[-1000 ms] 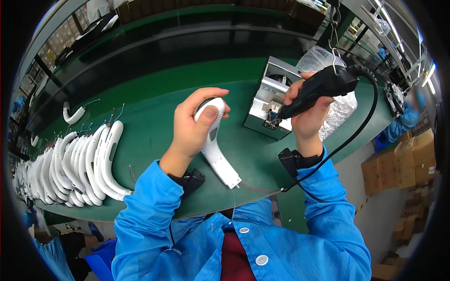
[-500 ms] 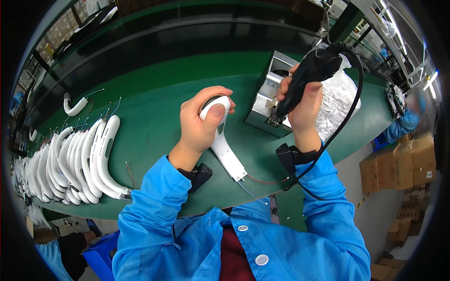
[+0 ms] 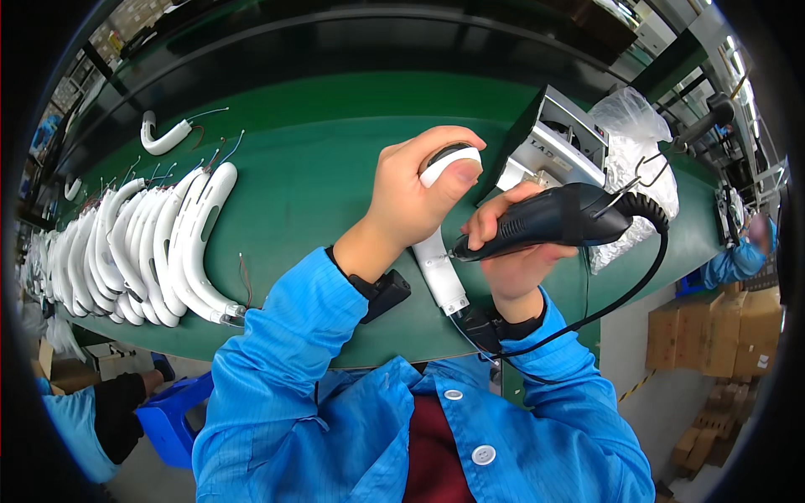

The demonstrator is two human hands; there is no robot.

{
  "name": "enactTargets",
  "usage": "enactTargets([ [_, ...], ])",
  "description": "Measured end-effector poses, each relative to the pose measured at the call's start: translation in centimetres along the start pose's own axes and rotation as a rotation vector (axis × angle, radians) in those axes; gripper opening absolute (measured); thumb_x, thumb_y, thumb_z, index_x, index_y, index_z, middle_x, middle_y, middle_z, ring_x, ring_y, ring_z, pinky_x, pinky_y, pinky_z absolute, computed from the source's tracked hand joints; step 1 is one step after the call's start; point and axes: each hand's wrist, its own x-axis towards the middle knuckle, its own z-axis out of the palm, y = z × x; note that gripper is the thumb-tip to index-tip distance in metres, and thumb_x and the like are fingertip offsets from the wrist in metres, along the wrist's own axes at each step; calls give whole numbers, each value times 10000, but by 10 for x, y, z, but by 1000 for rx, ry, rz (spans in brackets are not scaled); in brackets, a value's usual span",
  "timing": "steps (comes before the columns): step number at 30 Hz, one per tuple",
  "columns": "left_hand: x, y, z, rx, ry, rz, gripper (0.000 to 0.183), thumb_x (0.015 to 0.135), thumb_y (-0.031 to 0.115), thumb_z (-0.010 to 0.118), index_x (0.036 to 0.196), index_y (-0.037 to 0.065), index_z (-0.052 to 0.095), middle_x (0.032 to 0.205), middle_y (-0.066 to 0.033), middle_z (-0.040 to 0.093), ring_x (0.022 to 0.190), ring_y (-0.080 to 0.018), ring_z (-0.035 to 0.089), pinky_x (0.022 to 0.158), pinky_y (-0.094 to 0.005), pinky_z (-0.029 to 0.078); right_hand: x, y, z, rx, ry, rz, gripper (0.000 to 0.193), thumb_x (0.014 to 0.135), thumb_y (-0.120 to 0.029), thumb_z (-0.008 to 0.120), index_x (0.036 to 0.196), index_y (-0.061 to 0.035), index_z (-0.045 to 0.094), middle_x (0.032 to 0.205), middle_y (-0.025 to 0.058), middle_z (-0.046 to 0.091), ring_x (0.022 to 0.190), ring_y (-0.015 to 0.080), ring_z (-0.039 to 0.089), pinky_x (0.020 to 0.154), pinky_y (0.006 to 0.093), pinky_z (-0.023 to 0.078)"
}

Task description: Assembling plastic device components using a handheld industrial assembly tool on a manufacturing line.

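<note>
Clasped in the left hand [image 3: 415,189] is a curved white plastic housing [image 3: 440,268], fingers wrapped over its rounded upper end and the thumb pressed flat on the white face; the piece slants down toward the person's chest, its lower end just above the near edge of the green conveyor belt [image 3: 319,159]; the right hand [image 3: 511,251] is closed around a black electric screwdriver [image 3: 549,222], held nearly level, its tip touching the side of the housing at mid-length; a coiled black cable [image 3: 620,293] loops from the tool's rear down past the right wrist; both wrists wear black straps under blue sleeves [image 3: 277,335]. To the left on the belt lies a packed row of similar white curved housings [image 3: 142,247], thin wires trailing from some ends; one more white piece [image 3: 163,134] lies apart, farther up the belt; behind the hands stands a grey metal box [image 3: 558,138], and beside it a crumpled clear plastic bag [image 3: 633,147]; cardboard boxes [image 3: 729,335] are stacked on the floor at right.
</note>
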Motion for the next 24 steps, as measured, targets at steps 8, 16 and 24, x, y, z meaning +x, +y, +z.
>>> enactTargets([
  [8,0,0,4,24,4,2,526,877,481,590,1016,-25,617,839,-103,654,754,-173,655,698,-287,540,-3,17,-5,7,-15,61,950,577,-873,512,1090,-75,463,717,64,577,592,138,560,616,273,468],
  [16,2,-2,5,49,28,8,496,881,459,594,1010,-20,618,830,-98,653,758,-163,652,702,-279,538,-5,25,-10,53,-57,4,929,564,-877,499,1059,-92,465,715,58,580,582,136,555,608,268,460],
  [24,3,3,11,136,8,4,459,860,430,638,1013,-3,625,821,-102,656,779,-170,652,729,-293,535,0,7,-9,135,-52,-85,834,706,-818,475,1119,-95,435,754,60,578,626,158,573,672,309,490],
])
